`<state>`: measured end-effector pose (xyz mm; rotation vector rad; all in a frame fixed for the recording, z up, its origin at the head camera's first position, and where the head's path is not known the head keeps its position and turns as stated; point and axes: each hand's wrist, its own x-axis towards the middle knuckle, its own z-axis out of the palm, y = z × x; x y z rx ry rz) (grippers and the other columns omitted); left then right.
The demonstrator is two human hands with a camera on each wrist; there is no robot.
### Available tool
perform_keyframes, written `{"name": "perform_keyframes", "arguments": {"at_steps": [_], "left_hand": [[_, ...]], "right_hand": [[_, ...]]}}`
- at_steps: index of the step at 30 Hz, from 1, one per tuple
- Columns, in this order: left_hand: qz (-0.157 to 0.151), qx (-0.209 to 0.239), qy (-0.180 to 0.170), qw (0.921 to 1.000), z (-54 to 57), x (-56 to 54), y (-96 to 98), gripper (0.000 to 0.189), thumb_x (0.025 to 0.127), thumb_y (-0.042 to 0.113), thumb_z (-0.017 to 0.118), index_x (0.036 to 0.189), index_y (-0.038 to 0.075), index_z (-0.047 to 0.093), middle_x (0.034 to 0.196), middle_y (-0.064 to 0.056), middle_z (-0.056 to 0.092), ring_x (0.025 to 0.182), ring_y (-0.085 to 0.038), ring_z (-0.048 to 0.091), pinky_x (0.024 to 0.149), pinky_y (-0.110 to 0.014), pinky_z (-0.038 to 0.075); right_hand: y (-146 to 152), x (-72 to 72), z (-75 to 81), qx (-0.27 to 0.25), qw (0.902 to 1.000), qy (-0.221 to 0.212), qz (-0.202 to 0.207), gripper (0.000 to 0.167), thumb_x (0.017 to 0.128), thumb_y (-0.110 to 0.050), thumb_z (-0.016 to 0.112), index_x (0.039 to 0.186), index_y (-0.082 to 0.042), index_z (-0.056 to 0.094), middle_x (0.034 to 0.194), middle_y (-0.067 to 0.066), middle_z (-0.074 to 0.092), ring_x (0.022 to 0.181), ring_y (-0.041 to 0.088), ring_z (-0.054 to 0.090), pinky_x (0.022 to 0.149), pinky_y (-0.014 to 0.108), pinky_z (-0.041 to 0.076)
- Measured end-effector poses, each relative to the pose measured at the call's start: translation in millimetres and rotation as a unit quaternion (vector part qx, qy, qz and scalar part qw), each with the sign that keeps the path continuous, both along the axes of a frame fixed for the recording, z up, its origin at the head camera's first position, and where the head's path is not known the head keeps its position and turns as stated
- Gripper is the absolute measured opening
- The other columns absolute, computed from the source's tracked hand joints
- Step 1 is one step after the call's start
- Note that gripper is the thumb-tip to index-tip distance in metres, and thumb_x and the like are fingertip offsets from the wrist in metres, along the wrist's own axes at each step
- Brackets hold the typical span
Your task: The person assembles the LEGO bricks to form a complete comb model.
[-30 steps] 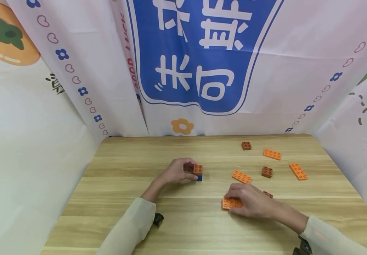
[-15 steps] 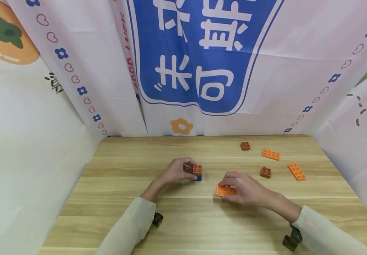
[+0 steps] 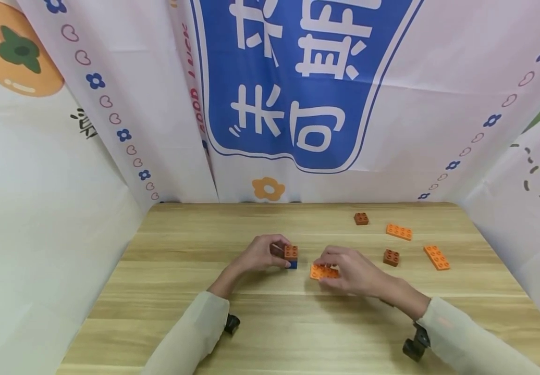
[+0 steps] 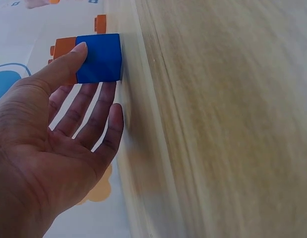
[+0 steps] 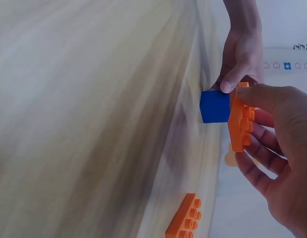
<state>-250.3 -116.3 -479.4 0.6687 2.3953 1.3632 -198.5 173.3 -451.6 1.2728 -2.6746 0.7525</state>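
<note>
In the head view my left hand (image 3: 265,253) holds a small stack on the table, a brown 2x2 toy building brick (image 3: 291,252) on top of a blue brick (image 3: 292,264). The left wrist view shows the thumb against the side of the blue brick (image 4: 99,58). To the right, my right hand (image 3: 356,272) grips a flat orange 2x4 brick (image 3: 317,272) by its long sides, studs up. That orange brick (image 5: 236,124) is a short way from the stack and overlaps it in the right wrist view.
On the wooden table (image 3: 232,333) at the right lie two brown bricks, one nearer (image 3: 391,257) and one farther back (image 3: 361,219). Beside them are two flat orange bricks, one farther back (image 3: 399,232) and one at right (image 3: 437,257). A printed cloth (image 3: 171,156) hangs behind.
My right hand has carried the orange brick leftward and away from me, closer to the stack. It now covers another orange brick seen earlier. My left hand stays in place with the stack.
</note>
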Motion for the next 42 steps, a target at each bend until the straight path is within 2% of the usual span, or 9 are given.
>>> {"name": "perform_keyframes", "arguments": {"at_steps": [8,11,19,27,33,42], "left_hand": [[-0.003,0.006,-0.001,1.0000,1.6,-2.4,-0.8,0.037,0.087,0.002,0.086,0.120,0.009,0.071,0.115,-0.008,0.073,0.104,-0.023,0.073,0.092,-0.036,0.061],[-0.006,0.004,0.000,1.0000,1.1,-2.4,-0.2,0.037,0.087,0.002,0.086,0.120,0.008,0.071,0.116,-0.009,0.074,0.104,-0.023,0.073,0.092,-0.036,0.061],[-0.011,0.003,0.010,0.9999,0.0,-2.0,0.6,0.035,0.087,0.002,0.086,0.119,0.006,0.071,0.115,-0.010,0.073,0.103,-0.023,0.073,0.091,-0.035,0.061],[-0.015,0.004,0.011,0.9998,1.4,-2.5,-0.4,0.034,0.087,0.002,0.087,0.117,0.006,0.072,0.114,-0.010,0.073,0.103,-0.024,0.073,0.091,-0.036,0.061],[-0.011,0.000,0.003,0.9999,2.4,-1.7,-1.2,0.034,0.087,0.002,0.087,0.118,0.009,0.072,0.113,-0.006,0.074,0.104,-0.021,0.073,0.092,-0.035,0.060],[-0.016,0.006,0.003,0.9998,0.7,-2.1,-0.4,0.036,0.087,0.002,0.087,0.119,0.008,0.072,0.113,-0.006,0.074,0.105,-0.022,0.074,0.093,-0.034,0.060]], "right_hand": [[-7.4,-17.4,1.1,-0.034,0.9994,0.004,-0.002,0.033,0.085,-0.019,0.092,0.114,-0.008,0.079,0.105,0.000,0.076,0.092,0.009,0.069,0.078,0.027,0.060],[-10.2,-21.8,1.1,-0.041,0.9992,0.004,-0.001,0.033,0.085,-0.017,0.092,0.114,-0.008,0.079,0.104,0.000,0.075,0.090,0.008,0.068,0.075,0.026,0.060],[-22.1,-28.0,7.1,-0.050,0.9987,0.011,-0.007,0.034,0.084,-0.018,0.092,0.115,-0.007,0.080,0.103,0.001,0.074,0.088,0.011,0.067,0.074,0.026,0.059],[-31.7,-35.3,6.4,-0.059,0.9982,0.000,-0.008,0.034,0.085,-0.017,0.092,0.115,-0.008,0.081,0.102,0.000,0.073,0.085,0.009,0.064,0.071,0.023,0.056],[-40.1,-40.2,5.3,-0.059,0.9981,-0.001,-0.019,0.033,0.084,-0.020,0.092,0.114,-0.008,0.081,0.101,0.000,0.073,0.087,0.010,0.065,0.073,0.024,0.056],[-45.9,-46.7,4.4,-0.057,0.9976,-0.018,-0.033,0.030,0.085,-0.023,0.092,0.109,-0.008,0.082,0.100,0.001,0.076,0.088,0.012,0.067,0.074,0.024,0.054]]}}
